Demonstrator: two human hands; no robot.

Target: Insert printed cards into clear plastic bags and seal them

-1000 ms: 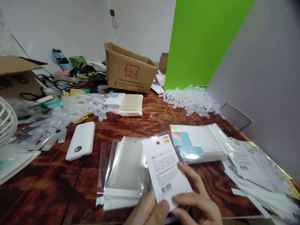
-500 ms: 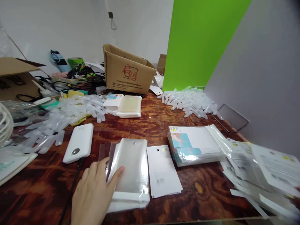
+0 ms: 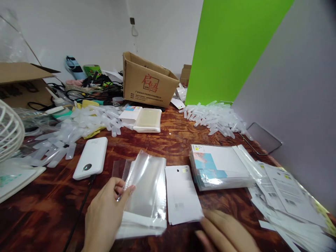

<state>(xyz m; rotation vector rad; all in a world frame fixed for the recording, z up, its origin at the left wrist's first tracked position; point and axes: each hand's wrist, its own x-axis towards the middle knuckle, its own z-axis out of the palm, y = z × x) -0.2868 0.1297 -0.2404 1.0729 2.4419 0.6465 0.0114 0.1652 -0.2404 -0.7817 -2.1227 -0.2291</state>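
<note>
My left hand (image 3: 107, 210) is closed, thumb against fingers, on the left edge of the top clear plastic bag (image 3: 147, 185) in a stack. That bag's left side is lifted and curled. To the right of the bags lies a stack of white printed cards (image 3: 182, 196), with a small dark hole near the top. My right hand (image 3: 223, 232), blurred, is at the lower right corner of the cards. Its fingers are stretched out with the thumb apart, and I see nothing held. Whether the fingertips touch the cards I cannot tell.
Filled card packets (image 3: 217, 168) are piled right of the cards; more packed cards (image 3: 286, 196) spread at the far right. A white power bank (image 3: 90, 159) with a cable lies left. Behind are translucent plastic pieces (image 3: 215, 119), a carton (image 3: 149, 82) and a green panel (image 3: 231, 49).
My right hand has come in from the far right, leaving the packed cards there, to the white card stack. My left hand has raised the edge of the top bag.
</note>
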